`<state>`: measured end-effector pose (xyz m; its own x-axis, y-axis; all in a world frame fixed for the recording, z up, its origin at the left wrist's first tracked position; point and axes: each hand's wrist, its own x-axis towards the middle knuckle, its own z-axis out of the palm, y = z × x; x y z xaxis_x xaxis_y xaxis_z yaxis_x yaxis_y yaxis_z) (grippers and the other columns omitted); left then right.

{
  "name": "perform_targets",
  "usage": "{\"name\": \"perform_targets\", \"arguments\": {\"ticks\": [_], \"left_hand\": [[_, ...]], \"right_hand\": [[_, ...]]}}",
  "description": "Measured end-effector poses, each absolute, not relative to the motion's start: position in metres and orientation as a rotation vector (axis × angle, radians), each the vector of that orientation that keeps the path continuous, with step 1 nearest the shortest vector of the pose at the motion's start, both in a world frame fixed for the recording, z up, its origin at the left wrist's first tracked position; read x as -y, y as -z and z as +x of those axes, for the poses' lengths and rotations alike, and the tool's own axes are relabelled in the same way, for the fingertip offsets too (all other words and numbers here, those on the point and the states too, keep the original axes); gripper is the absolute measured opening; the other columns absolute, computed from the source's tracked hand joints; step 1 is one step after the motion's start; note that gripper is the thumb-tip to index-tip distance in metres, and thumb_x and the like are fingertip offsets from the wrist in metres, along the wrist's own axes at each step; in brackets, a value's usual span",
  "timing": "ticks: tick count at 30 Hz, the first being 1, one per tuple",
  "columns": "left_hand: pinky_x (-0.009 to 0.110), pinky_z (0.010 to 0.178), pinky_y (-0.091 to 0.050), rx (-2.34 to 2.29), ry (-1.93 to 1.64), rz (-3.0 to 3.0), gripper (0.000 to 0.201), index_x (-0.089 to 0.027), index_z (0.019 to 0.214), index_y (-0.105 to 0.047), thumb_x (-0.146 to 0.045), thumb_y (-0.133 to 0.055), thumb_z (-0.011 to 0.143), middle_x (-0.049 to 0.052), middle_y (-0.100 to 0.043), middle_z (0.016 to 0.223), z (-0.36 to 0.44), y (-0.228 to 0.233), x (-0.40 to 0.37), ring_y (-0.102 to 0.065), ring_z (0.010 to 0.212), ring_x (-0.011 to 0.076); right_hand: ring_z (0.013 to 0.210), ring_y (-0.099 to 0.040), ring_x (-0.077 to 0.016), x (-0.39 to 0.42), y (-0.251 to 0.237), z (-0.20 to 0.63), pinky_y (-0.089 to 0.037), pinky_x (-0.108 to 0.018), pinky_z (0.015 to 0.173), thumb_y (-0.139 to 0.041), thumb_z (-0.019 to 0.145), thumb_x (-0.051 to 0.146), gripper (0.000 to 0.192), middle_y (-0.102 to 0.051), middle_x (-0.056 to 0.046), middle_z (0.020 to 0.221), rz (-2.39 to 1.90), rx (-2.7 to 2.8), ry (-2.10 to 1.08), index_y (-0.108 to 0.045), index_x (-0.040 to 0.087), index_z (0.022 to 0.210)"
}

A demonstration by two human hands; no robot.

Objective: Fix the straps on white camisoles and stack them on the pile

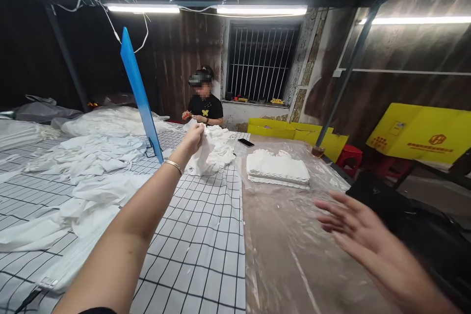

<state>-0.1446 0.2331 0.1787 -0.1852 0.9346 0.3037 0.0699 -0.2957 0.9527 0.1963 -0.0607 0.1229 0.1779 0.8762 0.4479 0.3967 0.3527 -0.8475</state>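
Loose white fabric pieces (84,157) lie spread at 9 o'clock on the grid-patterned table cover (198,255), within reach. A blue board (140,93) stands tilted behind them. The left hand (194,138), arm extended toward 12 o'clock, pinches a crumpled white cloth (213,152), lifting its edge. A folded stack (277,168) sits at 1 o'clock on clear plastic sheeting (294,255). The right hand (353,228) hovers empty, fingers spread, at 3 o'clock.
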Motion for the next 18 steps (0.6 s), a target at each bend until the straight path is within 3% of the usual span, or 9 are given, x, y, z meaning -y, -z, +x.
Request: {"name": "perform_targets", "arguments": {"ticks": [5, 12, 15, 18], "left_hand": [[0.023, 0.050, -0.044, -0.803, -1.119, 1.419, 0.019, -0.015, 0.073, -0.053, -0.030, -0.064, 0.079, -0.002, -0.049, 0.058, -0.103, -0.224, -0.149, -0.049, 0.048, 0.0097], [0.021, 0.060, -0.050, -0.550, -0.742, 1.328, 0.021, -0.012, 0.087, -0.057, -0.006, -0.066, 0.070, 0.002, -0.062, 0.074, -0.031, -0.205, -0.035, -0.061, 0.060, 0.0094], [0.021, 0.056, -0.047, -0.623, -0.649, 1.392, 0.019, -0.012, 0.087, -0.057, -0.010, -0.067, 0.072, 0.001, -0.060, 0.072, -0.013, -0.185, -0.015, -0.058, 0.057, 0.0087], [0.021, 0.056, -0.045, -0.749, -0.581, 1.672, 0.026, -0.013, 0.086, -0.060, -0.008, -0.072, 0.063, 0.000, -0.060, 0.073, 0.000, -0.159, -0.013, -0.058, 0.062, 0.0107]], "right_hand": [[0.098, -0.066, -0.0246, 0.011, -0.121, 0.144, -0.054, -0.044, 0.089, -0.071, 0.073, 0.049, 0.047, -0.068, -0.012, 0.110, -1.149, 1.437, -0.742, -0.056, 0.025, 0.111], [0.102, -0.062, -0.0214, 0.024, -0.108, 0.125, -0.052, -0.035, 0.085, -0.072, 0.071, 0.049, 0.063, -0.060, -0.010, 0.124, -1.027, 1.368, -0.600, -0.047, 0.026, 0.124], [0.088, -0.064, -0.0210, 0.039, -0.100, 0.145, -0.051, -0.032, 0.075, -0.068, 0.071, 0.043, 0.044, -0.067, -0.008, 0.103, -1.089, 1.332, -0.590, -0.055, 0.022, 0.107], [0.072, -0.060, -0.0177, 0.050, -0.089, 0.174, -0.046, -0.029, 0.068, -0.061, 0.071, 0.034, 0.024, -0.066, -0.005, 0.084, -1.255, 1.252, -0.416, -0.057, 0.020, 0.090]]}}
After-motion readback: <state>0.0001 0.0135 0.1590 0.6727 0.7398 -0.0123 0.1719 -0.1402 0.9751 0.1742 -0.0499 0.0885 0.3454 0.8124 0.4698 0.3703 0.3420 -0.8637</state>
